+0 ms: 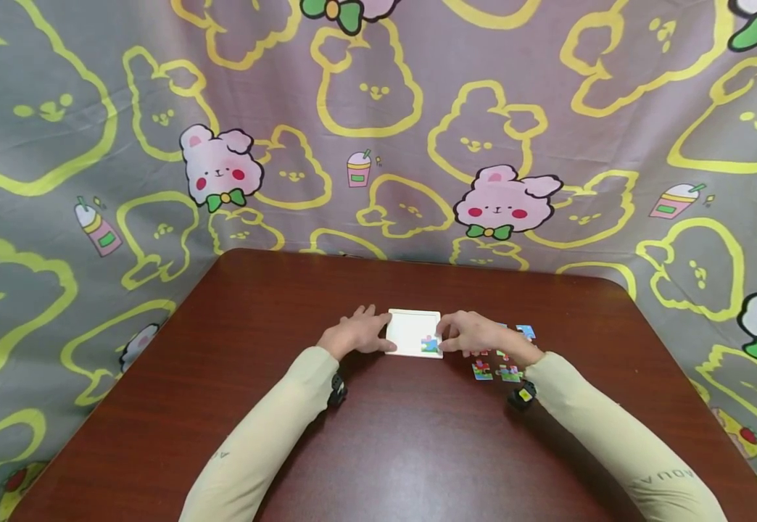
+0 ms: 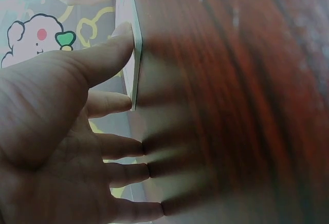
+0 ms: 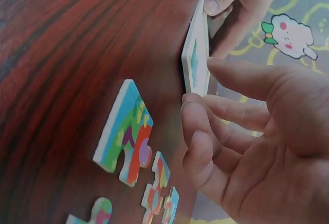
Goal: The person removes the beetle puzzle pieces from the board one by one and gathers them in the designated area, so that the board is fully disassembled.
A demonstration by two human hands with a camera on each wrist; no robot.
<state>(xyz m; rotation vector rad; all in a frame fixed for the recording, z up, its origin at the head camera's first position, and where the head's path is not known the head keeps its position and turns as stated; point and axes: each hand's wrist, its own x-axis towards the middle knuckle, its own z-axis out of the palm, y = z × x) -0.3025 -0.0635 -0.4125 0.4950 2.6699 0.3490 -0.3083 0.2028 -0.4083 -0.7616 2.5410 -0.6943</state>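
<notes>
A white puzzle tray [image 1: 410, 326] with a raised rim lies on the brown table, between both hands. One jigsaw piece [image 1: 429, 344], blue and green with a bit of pink, sits in its near right corner. My left hand [image 1: 360, 333] is at the tray's left side, thumb and index fingertip touching its edge; the other fingers [image 2: 123, 174] spread straight, tips down at the tabletop. On the right side, my right hand [image 1: 473, 333] grips the tray's edge between thumb and curled index finger. Its remaining fingers [image 3: 200, 154] are bent and hold nothing.
Several loose jigsaw pieces [image 1: 510, 373] lie right of the tray, partly hidden under the right hand and forearm. A patterned curtain [image 1: 378, 203] hangs behind the table's [image 1: 418, 449] far edge. Each wrist carries a small black camera [image 1: 522, 395].
</notes>
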